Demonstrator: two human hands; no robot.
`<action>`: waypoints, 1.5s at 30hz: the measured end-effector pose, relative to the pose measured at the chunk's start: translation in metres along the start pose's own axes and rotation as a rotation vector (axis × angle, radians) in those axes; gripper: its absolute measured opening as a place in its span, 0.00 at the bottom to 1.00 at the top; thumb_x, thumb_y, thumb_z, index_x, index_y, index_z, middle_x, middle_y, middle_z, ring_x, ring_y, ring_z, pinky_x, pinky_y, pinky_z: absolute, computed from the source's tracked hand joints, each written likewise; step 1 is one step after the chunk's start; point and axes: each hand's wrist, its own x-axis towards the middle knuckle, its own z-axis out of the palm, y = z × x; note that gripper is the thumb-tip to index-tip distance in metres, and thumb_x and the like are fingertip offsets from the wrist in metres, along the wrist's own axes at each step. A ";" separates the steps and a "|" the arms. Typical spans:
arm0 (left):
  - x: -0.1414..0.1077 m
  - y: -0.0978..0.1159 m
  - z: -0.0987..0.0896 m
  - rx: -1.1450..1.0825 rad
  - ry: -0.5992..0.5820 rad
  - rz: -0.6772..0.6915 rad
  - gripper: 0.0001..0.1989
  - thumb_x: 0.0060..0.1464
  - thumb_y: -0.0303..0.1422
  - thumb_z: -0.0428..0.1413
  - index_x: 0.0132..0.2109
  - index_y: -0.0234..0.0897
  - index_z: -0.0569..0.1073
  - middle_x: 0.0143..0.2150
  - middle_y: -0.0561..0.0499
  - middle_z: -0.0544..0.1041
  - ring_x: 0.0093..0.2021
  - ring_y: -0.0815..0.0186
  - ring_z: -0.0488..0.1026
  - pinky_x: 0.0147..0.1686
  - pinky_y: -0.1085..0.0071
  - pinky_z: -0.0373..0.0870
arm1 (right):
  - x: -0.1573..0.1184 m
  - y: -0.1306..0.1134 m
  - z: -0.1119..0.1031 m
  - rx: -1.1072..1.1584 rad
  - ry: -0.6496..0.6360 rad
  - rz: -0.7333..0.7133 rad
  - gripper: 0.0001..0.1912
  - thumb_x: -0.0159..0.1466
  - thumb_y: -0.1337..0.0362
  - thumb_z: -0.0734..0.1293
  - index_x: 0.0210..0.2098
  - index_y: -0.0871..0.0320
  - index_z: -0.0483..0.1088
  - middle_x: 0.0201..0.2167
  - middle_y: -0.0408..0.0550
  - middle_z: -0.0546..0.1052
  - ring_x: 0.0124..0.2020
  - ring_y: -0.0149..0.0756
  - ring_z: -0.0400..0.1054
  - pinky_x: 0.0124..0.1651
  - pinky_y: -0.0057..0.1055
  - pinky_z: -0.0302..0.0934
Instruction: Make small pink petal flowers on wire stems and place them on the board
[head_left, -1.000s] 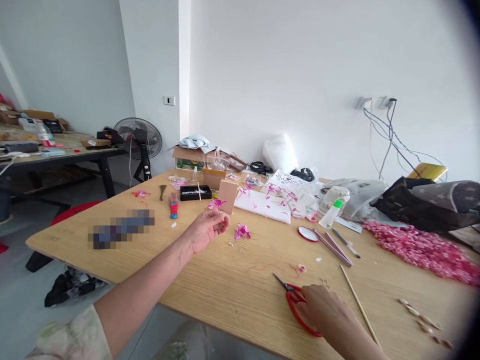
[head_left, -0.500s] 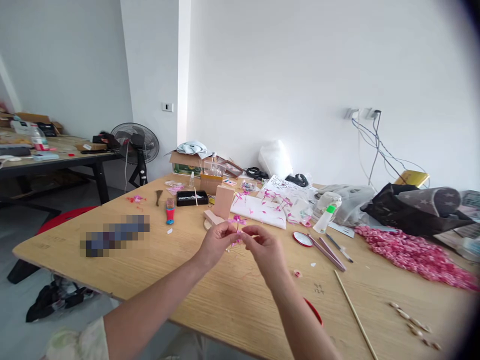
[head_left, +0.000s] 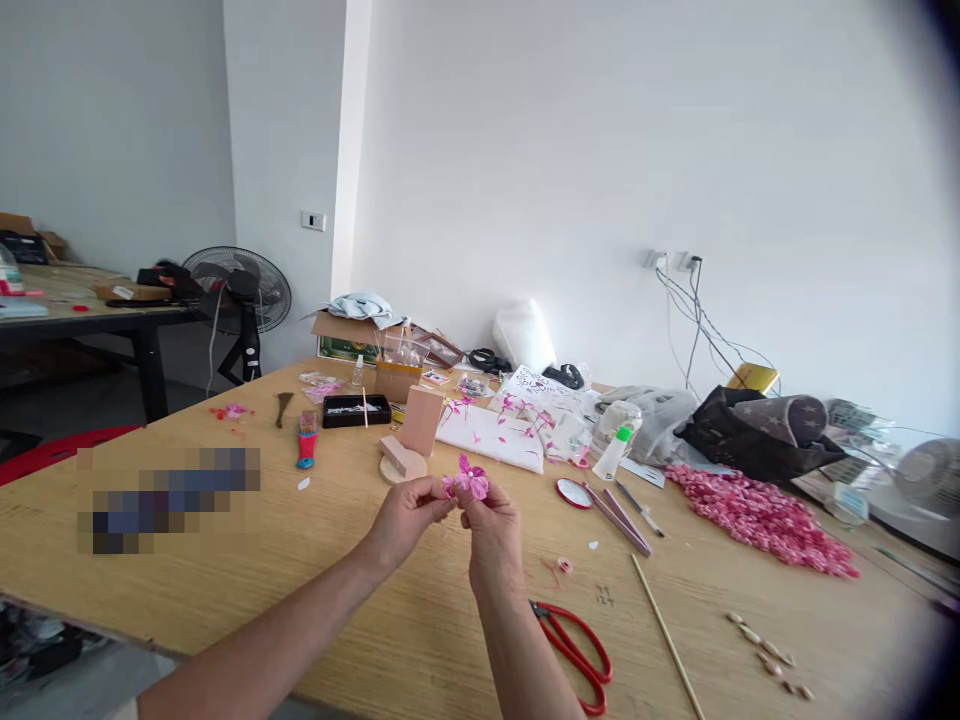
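Pinching the pink flower (head_left: 474, 478) at twelve o'clock, my left hand (head_left: 409, 515) and right hand (head_left: 496, 535) both grip it, red-handled scissors (head_left: 571, 653) lying free toward five o'clock.

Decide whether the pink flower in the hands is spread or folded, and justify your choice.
Spread: the pink flower shows petals fanned outward around a pale centre, just above the right hand.
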 end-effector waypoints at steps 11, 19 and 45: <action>0.013 0.006 0.004 -0.116 -0.017 -0.114 0.11 0.41 0.36 0.56 0.20 0.33 0.67 0.19 0.55 0.65 0.23 0.71 0.59 0.26 0.74 0.55 | 0.022 -0.008 -0.011 -0.061 -0.057 0.052 0.07 0.43 0.64 0.69 0.17 0.60 0.67 0.13 0.37 0.64 0.16 0.23 0.51 0.18 0.23 0.44; 0.015 0.000 0.003 -0.284 -0.142 -0.194 0.11 0.40 0.35 0.59 0.22 0.32 0.67 0.20 0.56 0.64 0.22 0.74 0.57 0.24 0.76 0.54 | 0.026 -0.008 -0.007 0.028 0.006 -0.010 0.08 0.44 0.64 0.69 0.19 0.61 0.66 0.14 0.37 0.64 0.17 0.22 0.52 0.19 0.22 0.46; 0.019 0.001 0.003 -0.050 -0.067 -0.077 0.12 0.41 0.38 0.57 0.21 0.32 0.68 0.19 0.55 0.65 0.23 0.72 0.59 0.25 0.74 0.55 | 0.019 -0.007 -0.012 -0.047 0.005 0.004 0.09 0.43 0.62 0.70 0.19 0.60 0.67 0.15 0.37 0.65 0.18 0.23 0.53 0.21 0.24 0.46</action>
